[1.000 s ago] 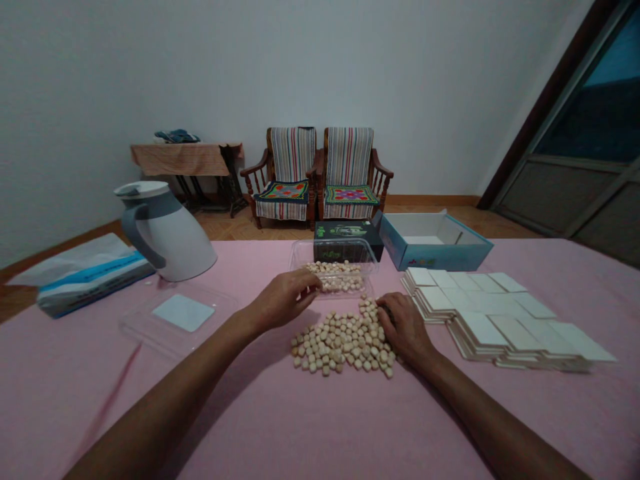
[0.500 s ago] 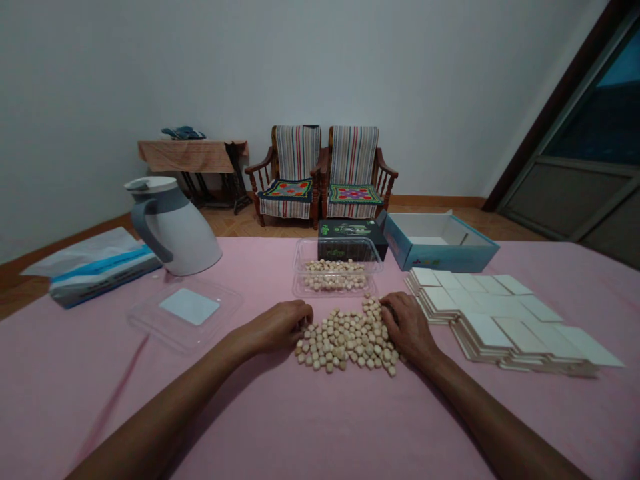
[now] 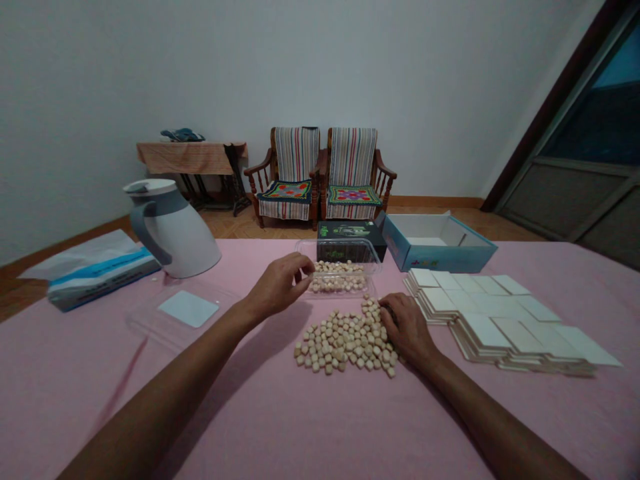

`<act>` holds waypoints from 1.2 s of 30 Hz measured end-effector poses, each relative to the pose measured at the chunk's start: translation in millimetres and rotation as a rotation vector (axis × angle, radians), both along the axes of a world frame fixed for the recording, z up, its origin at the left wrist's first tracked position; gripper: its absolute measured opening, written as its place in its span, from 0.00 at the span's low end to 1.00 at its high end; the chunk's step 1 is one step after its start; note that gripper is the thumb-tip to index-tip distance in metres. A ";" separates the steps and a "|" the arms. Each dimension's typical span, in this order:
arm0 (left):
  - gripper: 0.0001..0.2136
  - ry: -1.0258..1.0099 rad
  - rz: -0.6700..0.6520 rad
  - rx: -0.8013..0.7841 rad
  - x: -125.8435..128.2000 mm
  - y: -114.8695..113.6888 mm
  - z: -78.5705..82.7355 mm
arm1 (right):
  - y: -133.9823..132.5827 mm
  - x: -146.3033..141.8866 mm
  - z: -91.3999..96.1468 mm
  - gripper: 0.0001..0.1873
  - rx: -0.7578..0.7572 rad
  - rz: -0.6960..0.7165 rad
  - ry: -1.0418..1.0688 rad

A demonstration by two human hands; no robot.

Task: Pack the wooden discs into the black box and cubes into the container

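My left hand (image 3: 284, 283) is raised at the left wall of a clear plastic container (image 3: 373, 291) that holds small wooden cubes (image 3: 339, 275). Its fingers are curved, with a gap to the thumb; I see nothing held between them. Loose wooden cubes (image 3: 345, 341) lie in a spread pile in front of the container. Against the right side of this pile rests my right hand (image 3: 407, 327), loosely cupped, with the thumb beside the cubes and the fingertips partly hidden.
Stacked white tiles (image 3: 483, 303) lie at the right, with a blue open box (image 3: 440, 257) and a black box (image 3: 350, 248) behind. At the left are a clear lid (image 3: 150, 320), a white jug (image 3: 183, 233) and a tissue pack (image 3: 105, 277). Pink cloth (image 3: 320, 427) covers the table.
My left hand has left the pile's left edge and moved up and away from me to the container. My right hand and the loose cubes look nearly unchanged.
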State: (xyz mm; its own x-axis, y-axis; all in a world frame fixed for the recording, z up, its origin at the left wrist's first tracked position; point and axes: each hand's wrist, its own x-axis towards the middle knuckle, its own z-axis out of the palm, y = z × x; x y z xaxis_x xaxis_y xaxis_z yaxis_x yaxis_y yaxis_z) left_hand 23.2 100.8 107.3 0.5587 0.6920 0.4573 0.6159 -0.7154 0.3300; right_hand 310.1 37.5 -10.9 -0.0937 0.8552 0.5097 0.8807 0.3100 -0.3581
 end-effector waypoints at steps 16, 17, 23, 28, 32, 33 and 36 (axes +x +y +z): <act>0.08 0.562 -0.043 -0.315 13.6 -28.5 -40.2 | 1.1 1.1 -1.6 0.08 -0.004 0.015 0.018; 0.08 0.561 -0.033 -0.317 15.0 -27.2 -43.5 | 1.0 1.0 -1.3 0.08 -0.003 0.017 0.016; 0.05 0.526 -0.022 -0.266 17.6 -27.4 -40.6 | 0.2 -0.1 0.3 0.07 0.000 0.002 0.019; 0.05 0.280 -0.052 -0.096 17.9 -13.8 -10.9 | 0.0 -0.7 -0.3 0.07 -0.006 0.003 0.026; 0.05 0.060 0.069 0.071 22.4 5.0 4.8 | -0.7 -0.8 0.1 0.07 -0.013 0.005 0.029; 0.07 0.026 0.093 0.095 23.3 7.1 5.5 | -0.9 -0.8 0.4 0.07 -0.014 0.005 0.030; 0.09 0.040 0.084 0.064 22.5 3.6 1.6 | -0.9 -0.9 0.6 0.07 -0.014 0.004 0.029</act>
State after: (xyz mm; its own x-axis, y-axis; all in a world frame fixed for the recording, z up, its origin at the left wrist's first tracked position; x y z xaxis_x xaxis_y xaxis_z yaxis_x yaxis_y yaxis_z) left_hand 45.7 104.4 109.0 0.5181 0.7076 0.4806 0.6865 -0.6791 0.2598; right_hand 309.3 36.6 -10.3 -0.0822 0.8621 0.5000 0.8686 0.3080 -0.3882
